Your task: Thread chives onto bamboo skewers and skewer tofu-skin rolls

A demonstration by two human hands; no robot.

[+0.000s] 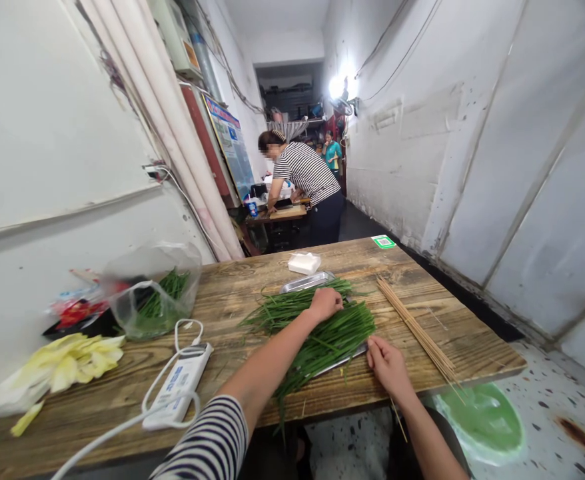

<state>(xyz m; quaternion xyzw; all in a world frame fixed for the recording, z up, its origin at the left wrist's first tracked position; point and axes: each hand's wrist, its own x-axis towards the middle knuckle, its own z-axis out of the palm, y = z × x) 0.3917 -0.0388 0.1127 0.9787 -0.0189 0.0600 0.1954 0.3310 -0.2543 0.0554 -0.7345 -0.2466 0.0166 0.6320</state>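
Long green garlic chives (332, 337) lie in two heaps on a metal tray (340, 360) at the middle of the wooden table. My left hand (327, 303) reaches over them, its fingers curled down at the chives between the heaps. What its fingertips hold, if anything, is hidden. At the heap's right end, my right hand (386, 360) is closed in a pinch. A thin bamboo skewer (399, 420) sticks out below that hand. To the right lies a bundle of bamboo skewers (415, 327).
Behind the chives are a second metal tray (306, 283) and a white packet (304, 263). A white power strip (178, 387) with its cord, yellow leaves (72, 363) and a plastic bag of greens (155, 293) occupy the left. Another person (305, 173) bends over a farther table.
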